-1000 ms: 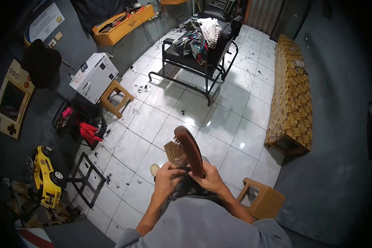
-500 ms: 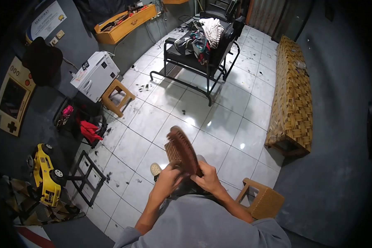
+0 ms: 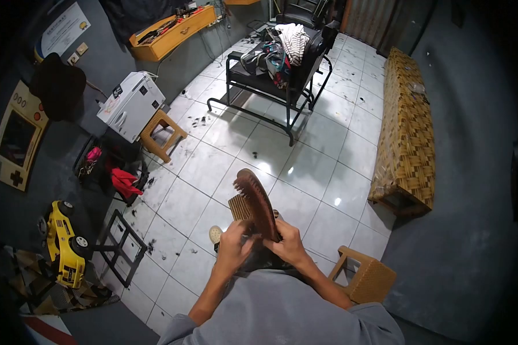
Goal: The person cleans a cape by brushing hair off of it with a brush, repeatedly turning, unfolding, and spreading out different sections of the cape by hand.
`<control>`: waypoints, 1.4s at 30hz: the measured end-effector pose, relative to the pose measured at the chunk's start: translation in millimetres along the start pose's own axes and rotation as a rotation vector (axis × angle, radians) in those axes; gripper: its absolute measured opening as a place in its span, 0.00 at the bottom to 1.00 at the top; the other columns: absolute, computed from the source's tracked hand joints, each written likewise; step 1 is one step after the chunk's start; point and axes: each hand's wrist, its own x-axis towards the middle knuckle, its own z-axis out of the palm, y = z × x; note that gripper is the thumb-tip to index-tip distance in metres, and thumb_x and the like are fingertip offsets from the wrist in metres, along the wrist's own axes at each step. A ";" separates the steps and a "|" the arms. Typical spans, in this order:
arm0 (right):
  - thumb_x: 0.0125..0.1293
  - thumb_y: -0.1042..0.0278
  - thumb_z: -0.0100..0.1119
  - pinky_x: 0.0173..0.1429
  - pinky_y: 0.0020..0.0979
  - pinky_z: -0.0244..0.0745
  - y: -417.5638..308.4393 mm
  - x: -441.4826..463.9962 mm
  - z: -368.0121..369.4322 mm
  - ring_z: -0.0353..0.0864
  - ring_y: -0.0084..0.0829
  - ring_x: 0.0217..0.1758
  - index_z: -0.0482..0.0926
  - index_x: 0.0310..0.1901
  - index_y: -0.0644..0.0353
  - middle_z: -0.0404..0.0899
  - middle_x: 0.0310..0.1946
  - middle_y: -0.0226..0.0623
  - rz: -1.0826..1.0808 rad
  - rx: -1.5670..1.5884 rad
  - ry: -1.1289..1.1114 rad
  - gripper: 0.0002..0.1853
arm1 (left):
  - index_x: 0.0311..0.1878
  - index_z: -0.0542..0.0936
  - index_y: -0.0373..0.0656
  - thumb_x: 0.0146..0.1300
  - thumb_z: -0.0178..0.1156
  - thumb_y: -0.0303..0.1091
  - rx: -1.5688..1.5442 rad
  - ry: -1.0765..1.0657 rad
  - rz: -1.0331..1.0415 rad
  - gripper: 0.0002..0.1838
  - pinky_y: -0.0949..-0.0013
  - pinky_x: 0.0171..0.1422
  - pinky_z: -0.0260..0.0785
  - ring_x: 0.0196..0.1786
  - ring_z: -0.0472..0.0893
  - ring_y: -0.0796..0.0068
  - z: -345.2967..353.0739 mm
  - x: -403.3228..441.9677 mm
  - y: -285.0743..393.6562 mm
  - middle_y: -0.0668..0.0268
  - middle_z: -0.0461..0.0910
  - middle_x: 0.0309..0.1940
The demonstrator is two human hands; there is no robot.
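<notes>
A long, curved brown brush or comb point(image 3: 259, 204) rises from between my hands, its toothed edge toward the left. My right hand point(image 3: 289, 246) is closed round its lower end. My left hand point(image 3: 235, 242) is closed beside it, at the base of a light brown ridged piece point(image 3: 239, 208) that stands behind the curved one. The fingertips of both hands nearly meet, and what lies between them is partly hidden.
Ahead stands a black chair point(image 3: 259, 80) with cloths point(image 3: 293, 45) on it. A woven bench point(image 3: 406, 138) lines the right wall, with a brown stool point(image 3: 365, 279) nearer. At left are a white box point(image 3: 131, 106), another stool point(image 3: 161, 135) and a yellow toy car point(image 3: 66, 244).
The curved brown piece has tilted and shifted slightly left, its toothed edge turning. My left fingers have moved a little along the ridged piece's base.
</notes>
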 end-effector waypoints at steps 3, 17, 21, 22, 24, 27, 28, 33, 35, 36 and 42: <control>0.44 0.78 0.64 0.39 0.29 0.72 1.3 -0.5 0.4 0.77 0.34 0.32 0.77 0.41 0.66 0.77 0.32 0.41 -0.010 0.000 -0.008 0.18 | 0.40 0.77 0.33 0.48 0.63 0.20 -0.063 -0.003 -0.067 0.14 0.66 0.42 0.72 0.38 0.81 0.59 3.1 -2.2 -4.6 0.54 0.79 0.35; 0.48 0.77 0.64 0.45 0.28 0.72 11.1 3.0 -4.3 0.78 0.34 0.42 0.78 0.43 0.65 0.77 0.41 0.40 -0.005 0.047 -0.093 0.17 | 0.39 0.77 0.34 0.47 0.60 0.14 -0.010 0.042 0.116 0.13 0.69 0.41 0.74 0.36 0.82 0.63 -0.2 1.4 -0.4 0.57 0.79 0.33; 0.50 0.76 0.63 0.49 0.30 0.71 2.1 6.6 3.0 0.78 0.35 0.45 0.78 0.44 0.64 0.76 0.43 0.41 0.007 0.202 -0.030 0.17 | 0.37 0.78 0.34 0.47 0.60 0.14 -0.062 0.033 0.099 0.12 0.70 0.39 0.74 0.34 0.81 0.63 -0.7 2.5 -0.8 0.58 0.79 0.32; 0.50 0.76 0.63 0.50 0.30 0.71 7.9 4.9 3.1 0.77 0.36 0.46 0.78 0.44 0.64 0.76 0.43 0.41 0.010 0.217 -0.043 0.17 | 0.37 0.78 0.35 0.47 0.60 0.14 -0.031 0.042 0.112 0.12 0.70 0.38 0.74 0.34 0.81 0.63 -1.6 3.3 1.3 0.58 0.79 0.32; 0.50 0.78 0.62 0.53 0.29 0.70 8.5 5.7 2.0 0.76 0.33 0.48 0.76 0.48 0.64 0.75 0.46 0.40 0.004 0.269 -0.070 0.20 | 0.36 0.78 0.35 0.47 0.61 0.14 0.030 0.058 0.138 0.11 0.70 0.37 0.73 0.32 0.80 0.64 -5.9 5.8 9.5 0.59 0.80 0.31; 0.50 0.80 0.60 0.56 0.28 0.69 1.5 12.9 -0.7 0.75 0.30 0.51 0.72 0.53 0.63 0.74 0.48 0.38 0.023 0.349 -0.090 0.25 | 0.36 0.78 0.36 0.47 0.61 0.14 0.032 0.109 0.203 0.12 0.71 0.35 0.72 0.31 0.80 0.67 -6.2 14.7 18.7 0.61 0.80 0.30; 0.50 0.77 0.61 0.55 0.30 0.69 2.9 15.2 2.6 0.76 0.33 0.50 0.73 0.53 0.62 0.75 0.47 0.39 0.054 0.357 -0.083 0.25 | 0.36 0.78 0.37 0.46 0.61 0.14 0.035 0.160 0.247 0.12 0.71 0.35 0.72 0.31 0.80 0.68 -8.7 20.3 22.7 0.62 0.79 0.29; 0.50 0.72 0.64 0.55 0.33 0.70 34.0 12.4 9.0 0.76 0.41 0.50 0.72 0.55 0.60 0.76 0.46 0.46 0.119 0.033 -0.174 0.27 | 0.36 0.77 0.38 0.46 0.61 0.11 0.063 0.421 0.358 0.14 0.73 0.35 0.72 0.33 0.79 0.72 -34.2 47.9 40.8 0.61 0.79 0.32; 0.51 0.70 0.63 0.52 0.34 0.72 51.4 8.6 13.4 0.77 0.43 0.48 0.75 0.50 0.59 0.77 0.45 0.45 0.073 0.027 -0.156 0.22 | 0.37 0.77 0.37 0.47 0.61 0.11 0.130 0.534 0.439 0.14 0.74 0.36 0.72 0.33 0.78 0.72 -49.6 57.2 35.7 0.61 0.78 0.32; 0.52 0.70 0.63 0.51 0.34 0.72 54.6 5.3 7.6 0.78 0.43 0.47 0.77 0.49 0.59 0.77 0.45 0.44 0.126 0.016 -0.187 0.20 | 0.37 0.76 0.36 0.48 0.59 0.10 0.120 0.552 0.405 0.14 0.75 0.39 0.73 0.34 0.78 0.73 -56.4 58.7 36.3 0.61 0.77 0.33; 0.51 0.74 0.61 0.52 0.34 0.72 64.2 -0.7 -11.5 0.78 0.45 0.49 0.80 0.41 0.62 0.77 0.46 0.45 0.242 -0.154 -0.276 0.13 | 0.40 0.76 0.34 0.49 0.57 0.08 0.069 0.627 0.364 0.15 0.75 0.41 0.73 0.38 0.78 0.72 -77.1 64.6 36.2 0.60 0.75 0.35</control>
